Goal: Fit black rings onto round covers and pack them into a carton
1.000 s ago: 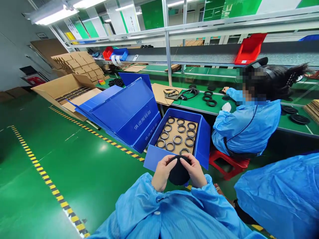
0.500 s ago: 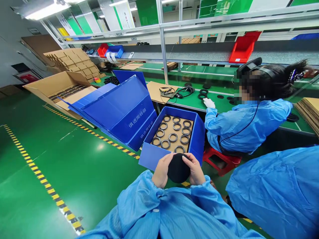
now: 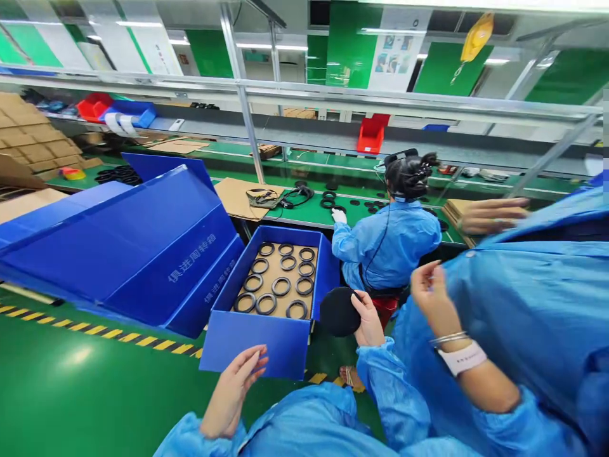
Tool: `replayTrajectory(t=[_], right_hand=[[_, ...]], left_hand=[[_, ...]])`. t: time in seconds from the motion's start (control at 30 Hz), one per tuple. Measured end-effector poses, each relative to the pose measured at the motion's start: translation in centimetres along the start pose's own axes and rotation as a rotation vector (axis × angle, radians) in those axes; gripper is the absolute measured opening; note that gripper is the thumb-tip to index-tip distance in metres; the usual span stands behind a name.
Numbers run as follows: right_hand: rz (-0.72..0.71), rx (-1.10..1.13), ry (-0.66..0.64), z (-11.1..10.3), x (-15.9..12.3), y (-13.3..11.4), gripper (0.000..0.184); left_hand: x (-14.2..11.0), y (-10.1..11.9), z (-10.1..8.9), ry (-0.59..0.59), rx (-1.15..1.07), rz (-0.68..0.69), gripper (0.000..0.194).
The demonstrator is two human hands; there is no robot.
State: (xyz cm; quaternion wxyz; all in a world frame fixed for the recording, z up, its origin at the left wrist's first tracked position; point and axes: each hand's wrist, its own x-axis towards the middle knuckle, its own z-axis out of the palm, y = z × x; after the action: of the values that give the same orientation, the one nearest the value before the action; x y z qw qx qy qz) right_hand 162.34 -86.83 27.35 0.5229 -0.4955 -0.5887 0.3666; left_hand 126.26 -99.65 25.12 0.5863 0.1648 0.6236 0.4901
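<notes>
In the head view, the right hand point(image 3: 370, 318) is closed with thumb and fingers on one edge of the black disc point(image 3: 339, 312), which is to the left of these fingers. The left hand point(image 3: 236, 385) is half open, the fingers a little bent, and I see nothing in it. Ahead, between the hands, stands the box point(image 3: 259, 339) with rings point(image 3: 281, 287). Because only one edge is held, the disc could perhaps tilt or slip down. A co-worker's hand point(image 3: 431, 292) is near, right of the right hand; a bump from it could also loosen the grip.
</notes>
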Motion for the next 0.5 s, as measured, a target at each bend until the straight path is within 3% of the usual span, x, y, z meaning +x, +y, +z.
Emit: replayTrajectory(t=[0.07,0.1,0.27,0.37,0.5], right_hand=[[-0.051,-0.147,0.007,-2.7,-0.2,0.3,0.055],[-0.079,-0.198,-0.013,-3.0,-0.6,0.6,0.056],[-0.344,-0.360,-0.058,1.1,-3.2,3.1,0.064],[-0.454,-0.526,-0.125,2.7,-3.5,3.1,0.068],[-0.591,-0.686,-0.234,3.5,-3.0,2.1,0.060]], left_hand=[[0.0,-0.6,-2.0,0.094,-0.083,-0.118,0.017],[-0.2,-1.0,-3.0,0.143,-0.120,-0.167,0.013],[-1.0,-2.3,-5.9,0.298,-0.228,-0.255,0.017],[-1.7,-2.9,-6.1,0.325,-0.266,-0.222,0.018],[-3.0,-3.5,-5.9,0.356,-0.316,-0.200,0.019]])
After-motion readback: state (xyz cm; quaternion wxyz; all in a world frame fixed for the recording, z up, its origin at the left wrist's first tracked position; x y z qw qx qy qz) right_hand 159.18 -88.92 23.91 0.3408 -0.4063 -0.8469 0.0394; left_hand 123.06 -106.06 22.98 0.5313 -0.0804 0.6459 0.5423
